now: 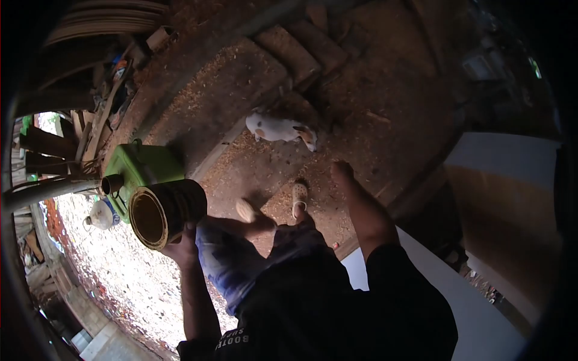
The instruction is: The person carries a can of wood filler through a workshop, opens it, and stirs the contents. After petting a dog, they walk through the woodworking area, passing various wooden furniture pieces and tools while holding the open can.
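Observation:
My left hand (182, 245) is closed around the lower side of an open-ended, stained round tin can (194, 203). The can is tipped so that its mouth faces left, and its inside looks dark brown. Just behind it stands a green plastic jerrycan (158, 161), partly hidden by the can. My right hand (342, 172) is held out in front over the dirt floor, fingers curled in, with nothing visible in it. A white dog with brown patches (280, 128) is on the floor a short way beyond that hand.
A white jug (103, 215) sits left of the jerrycan on brightly lit ground. Light clogs (299, 194) are on my feet. Wooden boards (96, 135) lean at the left, flat slabs (286, 53) lie at the back, and a large pale panel (503, 204) stands on the right.

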{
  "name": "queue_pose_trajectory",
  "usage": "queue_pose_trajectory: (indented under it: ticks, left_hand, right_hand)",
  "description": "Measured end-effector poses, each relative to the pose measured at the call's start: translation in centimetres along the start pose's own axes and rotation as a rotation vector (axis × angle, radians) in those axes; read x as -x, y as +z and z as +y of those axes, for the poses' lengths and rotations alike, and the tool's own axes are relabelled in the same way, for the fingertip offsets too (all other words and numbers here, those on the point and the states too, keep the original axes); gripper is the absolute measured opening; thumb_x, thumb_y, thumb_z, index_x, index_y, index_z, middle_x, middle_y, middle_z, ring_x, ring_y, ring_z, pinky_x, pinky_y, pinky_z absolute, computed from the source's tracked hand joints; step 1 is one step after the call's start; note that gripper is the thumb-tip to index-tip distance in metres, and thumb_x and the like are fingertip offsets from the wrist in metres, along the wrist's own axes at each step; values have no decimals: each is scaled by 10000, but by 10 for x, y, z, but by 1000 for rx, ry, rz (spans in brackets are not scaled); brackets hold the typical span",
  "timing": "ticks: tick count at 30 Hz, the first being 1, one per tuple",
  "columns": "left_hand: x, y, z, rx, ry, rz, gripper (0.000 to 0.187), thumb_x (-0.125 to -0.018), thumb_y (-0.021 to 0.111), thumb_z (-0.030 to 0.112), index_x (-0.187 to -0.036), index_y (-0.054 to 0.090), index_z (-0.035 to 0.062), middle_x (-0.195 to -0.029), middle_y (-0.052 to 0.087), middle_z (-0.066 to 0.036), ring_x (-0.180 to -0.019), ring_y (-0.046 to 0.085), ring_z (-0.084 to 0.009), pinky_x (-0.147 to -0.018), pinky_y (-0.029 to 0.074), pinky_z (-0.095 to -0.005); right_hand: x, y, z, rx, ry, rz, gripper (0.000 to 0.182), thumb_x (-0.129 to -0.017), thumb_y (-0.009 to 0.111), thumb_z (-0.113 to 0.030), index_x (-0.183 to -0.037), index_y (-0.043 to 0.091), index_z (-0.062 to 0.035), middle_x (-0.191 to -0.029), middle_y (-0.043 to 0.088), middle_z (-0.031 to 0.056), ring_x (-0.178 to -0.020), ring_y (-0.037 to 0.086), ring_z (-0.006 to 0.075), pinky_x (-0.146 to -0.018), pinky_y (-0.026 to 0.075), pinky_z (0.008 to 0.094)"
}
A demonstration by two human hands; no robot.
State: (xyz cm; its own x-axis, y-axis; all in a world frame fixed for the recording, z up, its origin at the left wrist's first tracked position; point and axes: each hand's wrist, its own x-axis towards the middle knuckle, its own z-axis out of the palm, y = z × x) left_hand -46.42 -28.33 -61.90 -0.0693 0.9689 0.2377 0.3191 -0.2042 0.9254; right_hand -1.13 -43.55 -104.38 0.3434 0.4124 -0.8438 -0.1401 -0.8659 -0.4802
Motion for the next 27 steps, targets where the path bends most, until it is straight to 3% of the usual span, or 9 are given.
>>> queue_pose_trajectory:
  ticks: [3, 6, 12, 15, 18, 21, 22, 25, 27]
  left_hand:
    - [-19, 24, -21, 16, 5, 4, 995, -771, 913, 229, -1524, 323, -44, -1478, 484, -219, -1303, 551, -311, -1128, 454, -436]
    - [-35, 57, -40, 34, 39, -3, 922, -779, 912, 230, -1477, 380, -51, -1418, 537, -188, -1259, 575, -267, -1071, 487, -394]
    - [-69, 107, -104, -41, 137, -6, 933, -778, 920, 253, -1475, 383, -59, -1417, 541, -190, -1253, 585, -264, -1083, 483, -394]
    - [-89, 135, -119, 49, 37, 57, 1060, -732, 934, 176, -1542, 284, -37, -1519, 437, -218, -1349, 508, -298, -1146, 435, -445]
    - [-104, 153, -142, 70, 46, 148, 993, -738, 924, 163, -1510, 344, -72, -1483, 486, -226, -1323, 534, -304, -1148, 432, -453]
    - [-109, 161, -162, 98, 53, 206, 950, -758, 918, 198, -1488, 381, -87, -1455, 521, -222, -1318, 546, -307, -1154, 425, -455]
    - [-110, 162, -164, 100, 61, 208, 966, -758, 920, 215, -1496, 372, -82, -1460, 516, -220, -1322, 544, -307, -1155, 425, -456]
    - [-108, 150, -175, 39, 31, 193, 1104, -731, 943, 337, -1534, 296, -59, -1488, 471, -228, -1349, 520, -319, -1160, 431, -458]
    - [-108, 142, -180, 7, 9, 195, 1178, -713, 952, 402, -1550, 259, -50, -1499, 451, -234, -1361, 509, -327, -1161, 435, -461]
  right_hand:
    - [14, -10, -62, 907, -339, 320, 289, -957, 565, -247, -969, 758, -33, -1033, 742, 219, -995, 724, 358, -843, 579, 489]
    - [-33, -18, -69, 1024, -541, 444, 319, -976, 540, -279, -1038, 747, -44, -1074, 730, 229, -1023, 708, 378, -857, 558, 513]
    - [-48, -19, -173, 592, -426, 466, 319, -977, 556, -290, -1063, 722, -31, -1023, 716, 257, -996, 687, 443, -867, 537, 532]
    - [-78, -10, -202, 551, -536, 479, 351, -996, 560, -342, -1091, 711, -40, -1021, 731, 212, -992, 699, 389, -883, 527, 480]
    - [-117, -2, -227, 359, -609, 189, 367, -955, 630, -373, -997, 742, -26, -968, 731, 218, -920, 719, 363, -844, 544, 481]
    - [-93, 21, -261, 543, -530, 28, 388, -952, 649, -379, -1053, 741, -16, -1008, 734, 216, -933, 720, 326, -844, 541, 451]
    - [-98, 31, -256, 576, -602, 98, 405, -960, 644, -377, -1102, 735, -8, -1054, 733, 229, -980, 716, 334, -864, 536, 440]
    - [-152, 46, -228, 708, -583, -84, 400, -962, 650, -363, -1118, 731, -4, -1065, 732, 231, -990, 708, 338, -890, 531, 429]
    - [-143, 56, -226, 642, -314, -145, 408, -968, 654, -355, -1187, 716, -16, -1097, 741, 195, -980, 707, 320, -904, 529, 424]
